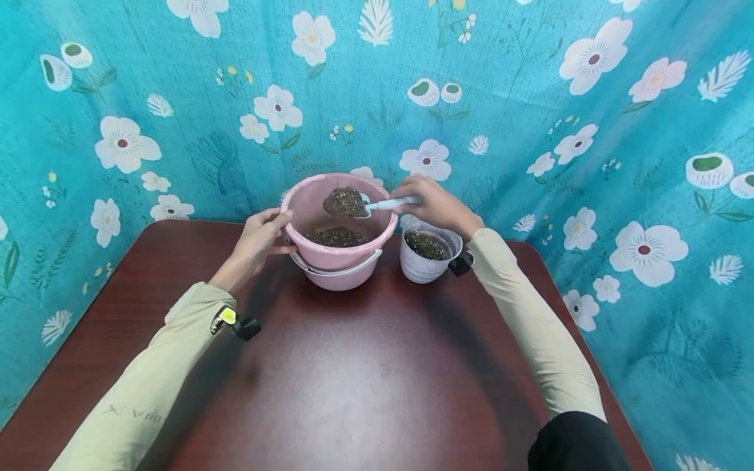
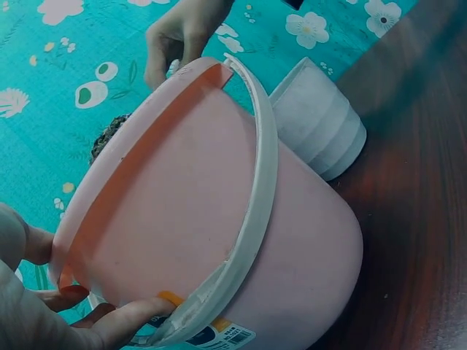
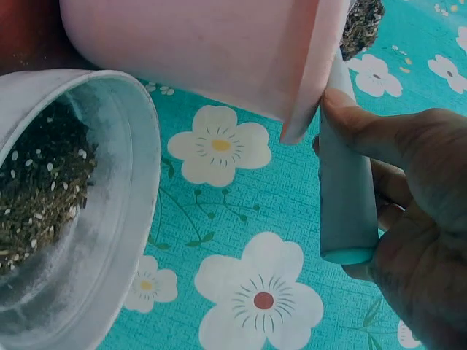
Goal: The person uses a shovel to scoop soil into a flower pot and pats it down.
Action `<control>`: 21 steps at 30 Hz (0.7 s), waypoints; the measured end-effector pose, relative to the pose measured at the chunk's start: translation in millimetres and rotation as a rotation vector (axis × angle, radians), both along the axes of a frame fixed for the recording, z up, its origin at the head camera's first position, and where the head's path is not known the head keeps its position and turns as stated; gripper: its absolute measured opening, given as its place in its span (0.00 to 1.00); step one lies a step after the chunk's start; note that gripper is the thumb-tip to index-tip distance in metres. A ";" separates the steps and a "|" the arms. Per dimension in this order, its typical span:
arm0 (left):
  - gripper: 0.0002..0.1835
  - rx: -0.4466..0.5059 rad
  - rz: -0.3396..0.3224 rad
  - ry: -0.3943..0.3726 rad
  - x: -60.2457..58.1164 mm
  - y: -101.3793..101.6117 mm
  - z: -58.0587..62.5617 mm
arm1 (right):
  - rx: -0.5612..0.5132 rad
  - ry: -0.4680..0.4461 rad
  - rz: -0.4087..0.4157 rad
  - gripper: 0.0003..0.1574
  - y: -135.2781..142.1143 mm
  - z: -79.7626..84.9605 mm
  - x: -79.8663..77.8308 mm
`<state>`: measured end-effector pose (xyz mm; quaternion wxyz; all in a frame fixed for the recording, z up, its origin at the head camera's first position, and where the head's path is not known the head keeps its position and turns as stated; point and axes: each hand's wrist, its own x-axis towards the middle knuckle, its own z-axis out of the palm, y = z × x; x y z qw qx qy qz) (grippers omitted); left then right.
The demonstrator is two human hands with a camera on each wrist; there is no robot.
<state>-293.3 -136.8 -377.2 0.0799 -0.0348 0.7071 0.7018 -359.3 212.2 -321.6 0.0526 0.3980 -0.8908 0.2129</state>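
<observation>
A pink bucket with a white handle stands on the table, dark soil in its bottom. At its left rim my left hand grips, thumb on the rim and fingers against the outer wall. My right hand holds a small trowel by its pale grey-blue handle. Heaped with soil, the trowel's blade is over the bucket's mouth. Just right of the bucket sits a white plastic pot partly filled with soil and pale specks. In the right wrist view, thumb and fingers wrap the trowel handle.
Under everything is a dark red-brown table, its back edge close behind the bucket and pot. A turquoise flowered curtain hangs behind and at both sides. The pot is below the right forearm.
</observation>
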 end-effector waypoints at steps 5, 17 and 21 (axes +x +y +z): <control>0.30 0.010 0.007 -0.005 1.6 3.8 -2.1 | -0.007 0.006 -0.034 0.14 10.5 -1.3 6.2; 0.30 0.010 0.036 0.001 1.5 1.9 0.1 | 0.025 0.026 -0.083 0.15 29.0 -0.5 16.3; 0.30 0.009 0.034 0.001 1.0 1.8 0.0 | 0.051 0.032 -0.122 0.17 40.2 -0.2 21.2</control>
